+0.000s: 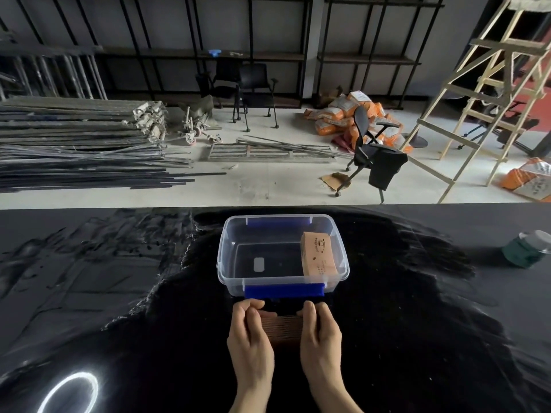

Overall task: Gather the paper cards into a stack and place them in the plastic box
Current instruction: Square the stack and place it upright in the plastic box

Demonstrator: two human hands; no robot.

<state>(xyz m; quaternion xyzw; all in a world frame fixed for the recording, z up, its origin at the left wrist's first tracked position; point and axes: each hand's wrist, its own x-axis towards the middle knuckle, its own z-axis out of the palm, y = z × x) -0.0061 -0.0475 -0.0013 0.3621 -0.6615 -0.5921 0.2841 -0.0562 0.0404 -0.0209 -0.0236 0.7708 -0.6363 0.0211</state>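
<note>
brown card stack [281,329] on edge, clear box [282,254] w/ cards [319,254]

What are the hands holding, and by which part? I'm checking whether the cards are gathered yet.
Both hands grip one stack of paper cards by its ends: the left hand on the left end, the right hand on the right, just in front of the plastic box.

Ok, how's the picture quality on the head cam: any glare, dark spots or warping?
Head view: ring-light glare on the black table at lower left; card stack between both hands is dim; wide-angle bends the ladder; plastic box reads clearly.
</note>
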